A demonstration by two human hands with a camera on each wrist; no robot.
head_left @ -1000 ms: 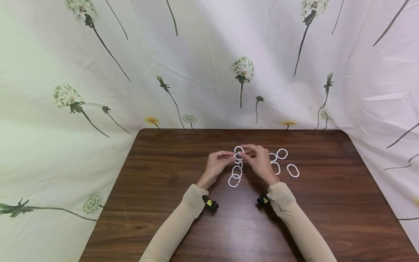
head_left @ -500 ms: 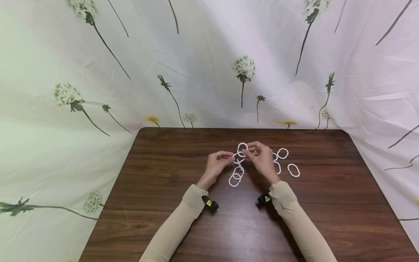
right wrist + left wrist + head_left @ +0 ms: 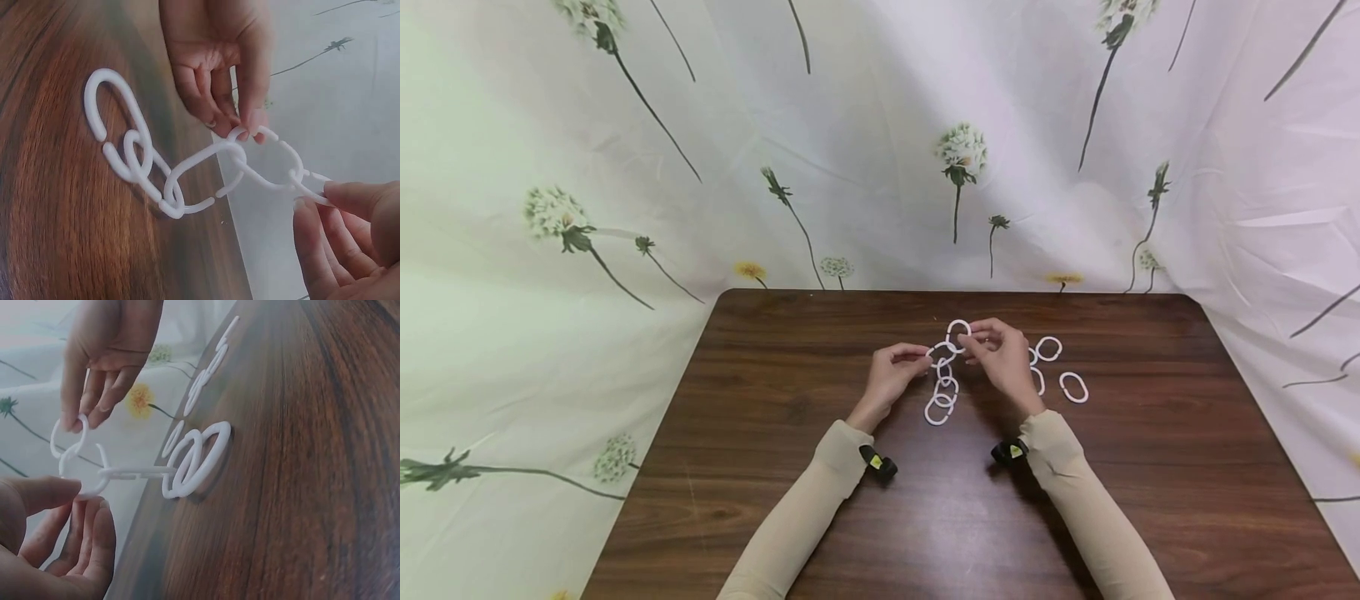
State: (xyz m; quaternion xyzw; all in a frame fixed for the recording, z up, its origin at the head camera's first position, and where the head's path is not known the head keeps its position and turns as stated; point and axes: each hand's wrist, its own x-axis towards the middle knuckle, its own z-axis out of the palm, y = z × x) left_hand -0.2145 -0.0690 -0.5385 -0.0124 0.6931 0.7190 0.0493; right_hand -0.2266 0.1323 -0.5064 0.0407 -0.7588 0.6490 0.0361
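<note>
A chain of white plastic links hangs between my hands, its lower end lying on the table. My left hand pinches one link between thumb and fingers, with the rest of the chain running down from it. Hooked through that link is the end link, which my right hand pinches by its side. The held links have small gaps in their rims. In the right wrist view, the two held links are looped through each other and stretched apart.
Several loose white links lie to the right of my right hand, one of them set apart and another farther back. Part of this group is hidden behind the hand. A flowered cloth hangs behind the brown wooden table.
My right hand has moved up and away to the right with the end link. The overlapping links have spread apart, while my left hand has shifted only slightly left.
</note>
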